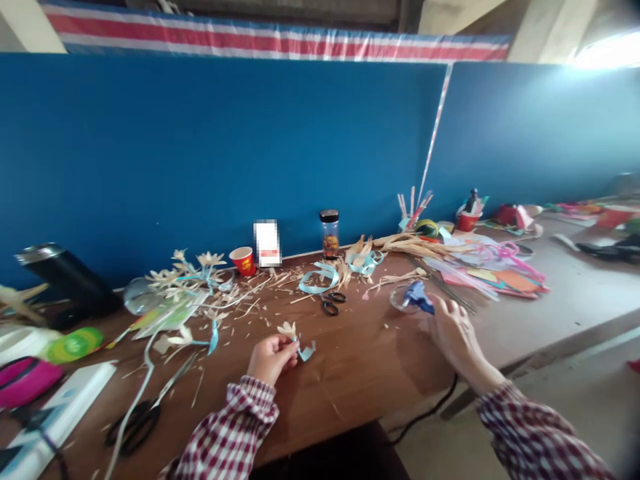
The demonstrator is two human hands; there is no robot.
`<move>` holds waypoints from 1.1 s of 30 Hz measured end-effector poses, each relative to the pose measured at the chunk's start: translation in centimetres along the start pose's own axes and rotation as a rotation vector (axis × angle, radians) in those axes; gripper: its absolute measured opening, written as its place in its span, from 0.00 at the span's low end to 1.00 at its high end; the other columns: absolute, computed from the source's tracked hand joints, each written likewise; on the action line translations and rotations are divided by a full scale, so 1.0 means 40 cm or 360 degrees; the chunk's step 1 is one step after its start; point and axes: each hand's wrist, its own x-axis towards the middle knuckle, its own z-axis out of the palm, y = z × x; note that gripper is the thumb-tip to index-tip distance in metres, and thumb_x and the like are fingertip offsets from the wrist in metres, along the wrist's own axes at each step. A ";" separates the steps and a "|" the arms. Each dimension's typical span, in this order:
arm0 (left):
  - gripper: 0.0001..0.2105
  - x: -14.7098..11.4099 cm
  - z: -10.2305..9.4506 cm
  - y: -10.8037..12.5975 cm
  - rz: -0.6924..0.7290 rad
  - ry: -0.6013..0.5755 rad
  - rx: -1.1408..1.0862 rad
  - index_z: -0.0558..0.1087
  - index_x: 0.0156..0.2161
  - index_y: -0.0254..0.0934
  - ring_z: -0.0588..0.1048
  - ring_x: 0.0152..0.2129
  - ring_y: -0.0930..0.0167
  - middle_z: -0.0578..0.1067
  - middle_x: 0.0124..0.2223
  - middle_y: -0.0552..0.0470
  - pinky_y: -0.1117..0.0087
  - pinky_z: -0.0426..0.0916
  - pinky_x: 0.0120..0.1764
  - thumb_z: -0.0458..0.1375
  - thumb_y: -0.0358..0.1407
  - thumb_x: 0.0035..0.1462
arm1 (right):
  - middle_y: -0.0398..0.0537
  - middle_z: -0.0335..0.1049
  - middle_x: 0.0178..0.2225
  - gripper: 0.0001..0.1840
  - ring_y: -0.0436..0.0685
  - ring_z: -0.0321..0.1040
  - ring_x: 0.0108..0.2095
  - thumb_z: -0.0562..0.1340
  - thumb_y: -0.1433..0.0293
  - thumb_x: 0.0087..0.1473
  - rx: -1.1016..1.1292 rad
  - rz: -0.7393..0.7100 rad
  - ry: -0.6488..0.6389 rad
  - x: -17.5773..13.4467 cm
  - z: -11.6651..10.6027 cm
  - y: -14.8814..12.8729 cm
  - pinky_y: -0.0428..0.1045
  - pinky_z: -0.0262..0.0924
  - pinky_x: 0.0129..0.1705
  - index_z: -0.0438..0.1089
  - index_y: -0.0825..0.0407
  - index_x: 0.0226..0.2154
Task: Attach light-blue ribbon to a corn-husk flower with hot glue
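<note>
no text, brand or number can be read for certain. the red paper cup [244, 262] towards the back of the bench [370, 373] bears a yellow mark on its front, too small and soft to make out as letters or a figure. just beside it, the white upright item [267, 239] is broken into coarse blocks; a reddish strip crosses its lower part and is unreadable. farther to the right, the other red cup [469, 221], with things standing in it, is too small and blurred for any lettering to be told.
</note>
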 end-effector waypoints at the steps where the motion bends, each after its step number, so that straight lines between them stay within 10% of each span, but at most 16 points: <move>1: 0.13 0.001 0.000 -0.001 0.0004 -0.0004 0.0007 0.72 0.29 0.31 0.70 0.15 0.79 0.73 0.19 0.56 0.80 0.69 0.20 0.69 0.32 0.36 | 0.60 0.64 0.39 0.21 0.63 0.63 0.37 0.49 0.70 0.57 0.0054 0.0051 0.0045 0.000 -0.002 0.006 0.55 0.60 0.40 0.59 0.60 0.52; 12: 0.12 0.005 -0.002 0.008 -0.0049 -0.0013 0.0012 0.70 0.26 0.31 0.72 0.16 0.77 0.72 0.19 0.54 0.77 0.70 0.21 0.67 0.36 0.39 | 0.54 0.72 0.30 0.22 0.60 0.68 0.30 0.50 0.62 0.51 0.0819 0.0428 -0.0056 0.041 0.014 0.080 0.53 0.63 0.32 0.65 0.56 0.44; 22: 0.14 0.002 -0.003 0.002 0.0023 -0.0073 0.0112 0.71 0.26 0.30 0.71 0.15 0.77 0.72 0.18 0.56 0.79 0.69 0.20 0.68 0.39 0.36 | 0.44 0.67 0.24 0.23 0.52 0.62 0.24 0.61 0.55 0.45 0.1157 0.0719 0.0143 0.043 -0.048 0.045 0.47 0.59 0.26 0.69 0.55 0.38; 33: 0.12 0.007 -0.001 0.000 0.0009 -0.0057 0.0079 0.72 0.27 0.31 0.71 0.15 0.77 0.72 0.19 0.55 0.79 0.69 0.20 0.67 0.34 0.37 | 0.40 0.62 0.21 0.18 0.48 0.59 0.20 0.62 0.54 0.47 0.2306 0.0760 -0.0072 0.069 -0.149 -0.044 0.43 0.57 0.21 0.61 0.51 0.29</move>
